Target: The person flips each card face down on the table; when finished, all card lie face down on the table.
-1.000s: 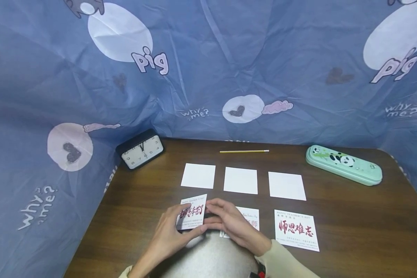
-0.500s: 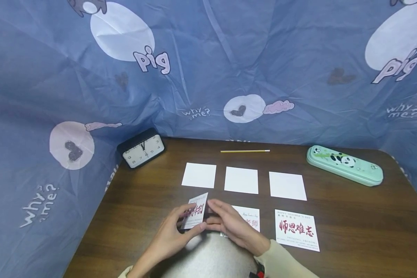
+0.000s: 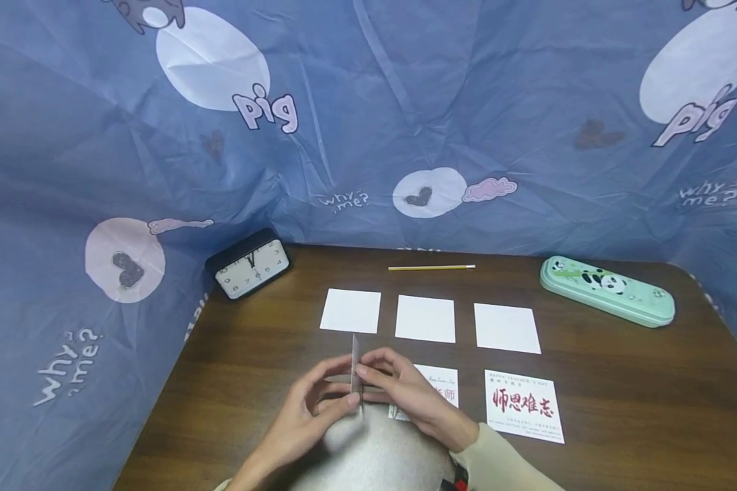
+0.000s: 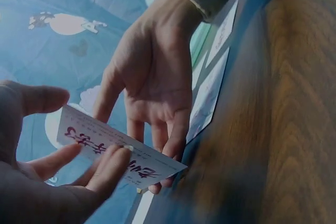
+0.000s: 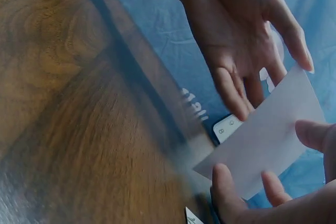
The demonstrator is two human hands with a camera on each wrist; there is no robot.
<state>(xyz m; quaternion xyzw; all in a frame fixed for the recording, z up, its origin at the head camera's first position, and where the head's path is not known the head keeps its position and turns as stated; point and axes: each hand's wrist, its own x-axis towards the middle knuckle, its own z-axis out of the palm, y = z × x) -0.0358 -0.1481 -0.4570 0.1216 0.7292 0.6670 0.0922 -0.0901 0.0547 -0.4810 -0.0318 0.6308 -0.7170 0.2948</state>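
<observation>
A small white greeting card with red Chinese lettering stands upright between both hands, seen nearly edge-on in the head view. My left hand holds it from the left, fingertips against the lettered face and thumb at its near edge. From the other side my right hand holds it too, its thumb on the blank back and other fingertips around the lower edge. Partly hidden behind the right hand lies a second printed card. Farther right, a third card lies flat with its red lettering up.
Three blank white squares lie in a row behind the hands. Beyond them is a yellow pencil. A black clock stands at the back left, and a green panda pencil case at the back right. Blue cloth surrounds the wooden table.
The held card has turned from showing its lettered face to standing edge-on in the head view. The right thumb has come onto its back. The cards on the table have not moved.
</observation>
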